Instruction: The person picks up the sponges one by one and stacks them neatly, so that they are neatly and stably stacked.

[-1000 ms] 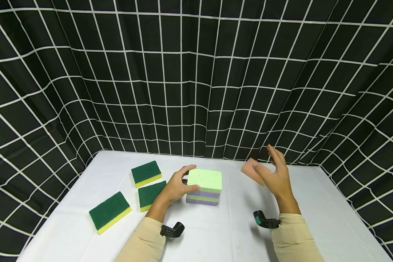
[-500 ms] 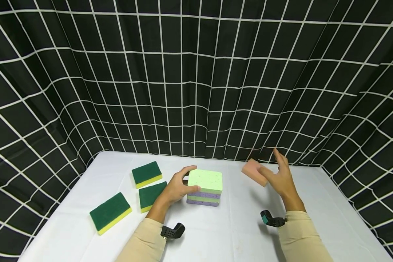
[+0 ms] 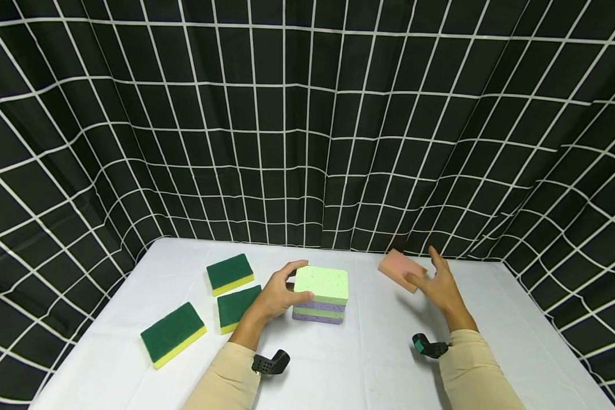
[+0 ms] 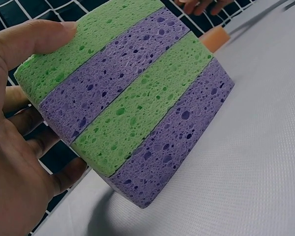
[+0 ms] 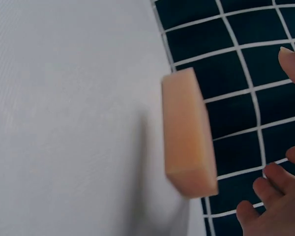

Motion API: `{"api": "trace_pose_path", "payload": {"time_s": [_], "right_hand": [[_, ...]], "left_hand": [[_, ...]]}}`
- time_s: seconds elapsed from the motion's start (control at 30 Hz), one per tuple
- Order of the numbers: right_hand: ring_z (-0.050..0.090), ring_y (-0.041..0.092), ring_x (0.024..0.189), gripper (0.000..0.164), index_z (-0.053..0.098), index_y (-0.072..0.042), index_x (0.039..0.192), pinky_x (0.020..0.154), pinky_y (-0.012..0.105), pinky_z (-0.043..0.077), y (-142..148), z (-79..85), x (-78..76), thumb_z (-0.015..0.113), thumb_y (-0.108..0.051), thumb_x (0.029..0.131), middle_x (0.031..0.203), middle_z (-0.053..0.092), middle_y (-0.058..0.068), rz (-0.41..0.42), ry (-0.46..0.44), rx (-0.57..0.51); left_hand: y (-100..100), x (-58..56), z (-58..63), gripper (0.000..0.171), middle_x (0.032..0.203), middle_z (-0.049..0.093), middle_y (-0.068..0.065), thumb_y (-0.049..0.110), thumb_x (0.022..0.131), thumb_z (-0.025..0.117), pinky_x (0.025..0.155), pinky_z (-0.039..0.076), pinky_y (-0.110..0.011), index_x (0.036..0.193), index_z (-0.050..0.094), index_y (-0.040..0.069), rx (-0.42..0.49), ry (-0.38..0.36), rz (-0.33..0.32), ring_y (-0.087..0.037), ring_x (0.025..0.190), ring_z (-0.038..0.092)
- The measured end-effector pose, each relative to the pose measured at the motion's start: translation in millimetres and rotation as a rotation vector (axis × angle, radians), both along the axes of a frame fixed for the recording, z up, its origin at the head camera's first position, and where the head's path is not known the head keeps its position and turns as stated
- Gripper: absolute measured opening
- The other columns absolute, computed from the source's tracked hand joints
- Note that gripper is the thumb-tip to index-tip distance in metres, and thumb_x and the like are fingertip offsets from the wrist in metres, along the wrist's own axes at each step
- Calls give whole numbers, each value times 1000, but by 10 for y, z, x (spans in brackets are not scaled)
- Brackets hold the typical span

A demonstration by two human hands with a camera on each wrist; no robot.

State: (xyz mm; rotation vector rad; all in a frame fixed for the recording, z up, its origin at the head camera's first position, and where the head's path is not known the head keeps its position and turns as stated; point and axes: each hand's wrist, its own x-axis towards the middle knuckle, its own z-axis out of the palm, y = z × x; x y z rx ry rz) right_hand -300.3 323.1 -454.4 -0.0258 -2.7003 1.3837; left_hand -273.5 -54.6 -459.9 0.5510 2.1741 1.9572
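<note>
In the middle of the table stands a stack of sponges in alternating colors. A light green sponge (image 3: 322,283) lies on top, over a purple sponge (image 4: 113,73), another green sponge (image 4: 142,108) and a purple sponge (image 4: 174,137) at the bottom. My left hand (image 3: 277,295) holds the top green sponge, thumb along its front side and fingers reaching behind. To the right, my right hand (image 3: 443,291) hovers with fingers spread by a peach-colored sponge-like block (image 3: 398,270). In the right wrist view, a gap shows between those fingers and the block (image 5: 184,132).
Left of the stack lie three yellow sponges with dark green scouring tops: one at the back (image 3: 229,272), one partly behind my left forearm (image 3: 236,306), and one nearer the front (image 3: 171,333). A black curtain with white grid lines (image 3: 307,142) encloses the white table (image 3: 369,364).
My right hand has moved slightly right and lowered beside the peach-colored block, uncovering more of its top. The left hand and the stack stay in place.
</note>
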Motion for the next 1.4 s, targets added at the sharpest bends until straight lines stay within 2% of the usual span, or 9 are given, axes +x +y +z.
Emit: {"api": "trace_pose_path", "payload": {"time_s": [0.1, 0.3, 0.47, 0.73, 0.87, 1.1, 1.17, 1.27, 1.4], "right_hand": [[9, 50, 138, 105, -1, -11, 155, 105, 66, 17, 39, -76, -27, 73, -37, 86, 155, 6, 27, 6, -34, -20], [8, 46, 140, 108, -1, -8, 155, 107, 63, 15, 120, -271, -74, 75, -35, 83, 155, 6, 28, 14, -88, -41], [11, 43, 141, 112, -3, -6, 154, 110, 56, 17, 117, -357, -86, 78, -35, 81, 155, 6, 29, -2, -140, -48], [12, 45, 140, 114, -4, 2, 152, 112, 53, 13, 121, -411, -98, 78, -34, 80, 153, 9, 33, -34, -160, -16], [11, 45, 140, 114, -6, 5, 150, 112, 52, 13, 122, -454, -136, 77, -30, 81, 152, 8, 34, -13, -157, -19], [11, 47, 139, 105, -6, 12, 147, 112, 48, 15, 100, -498, -177, 74, -16, 84, 150, 5, 37, 9, -127, -28], [11, 47, 138, 103, -5, 12, 147, 112, 49, 14, 94, -504, -174, 73, -16, 85, 150, 6, 37, -9, -134, 0], [12, 49, 138, 100, -2, 11, 148, 112, 53, 12, 84, -498, -168, 71, -18, 86, 150, 10, 37, -44, -142, 56], [13, 50, 137, 97, 3, 10, 149, 111, 56, 13, 69, -488, -165, 70, -22, 87, 149, 15, 37, -91, -148, 102]], "left_hand": [[-2, 40, 72, 73, 128, 51, -15, 4, 80, 77, 83, 50, -38, 144, 40, 2, -4, 6, -1, -29, 99, 59], [3, -112, -193, 78, 130, 50, -12, 7, 80, 78, 84, 50, -40, 146, 38, 7, -11, 4, 8, -28, 101, 58], [4, -120, -225, 77, 129, 50, -11, 9, 79, 79, 83, 51, -39, 146, 40, 9, 5, 18, 16, -28, 100, 59], [15, -115, -218, 76, 128, 51, -11, 11, 79, 80, 84, 50, -39, 145, 42, 12, -1, 11, 17, -28, 101, 59], [14, -105, -191, 77, 128, 50, -14, 7, 80, 78, 82, 51, -39, 146, 39, 6, 7, 9, 9, -28, 100, 59], [-12, 62, 85, 74, 128, 50, -18, 4, 81, 76, 82, 52, -38, 144, 38, -2, -5, 30, -16, -27, 99, 59], [-15, 86, 118, 73, 127, 51, -18, 5, 81, 76, 82, 52, -37, 143, 38, -3, -11, 37, -12, -26, 99, 60], [-15, 71, 93, 73, 126, 51, -18, 5, 81, 76, 82, 52, -37, 143, 39, -3, -13, 41, -8, -27, 98, 60], [-6, -34, -66, 77, 129, 50, -17, 5, 81, 77, 81, 52, -38, 146, 36, 0, -12, 30, -5, -28, 100, 60]]}}
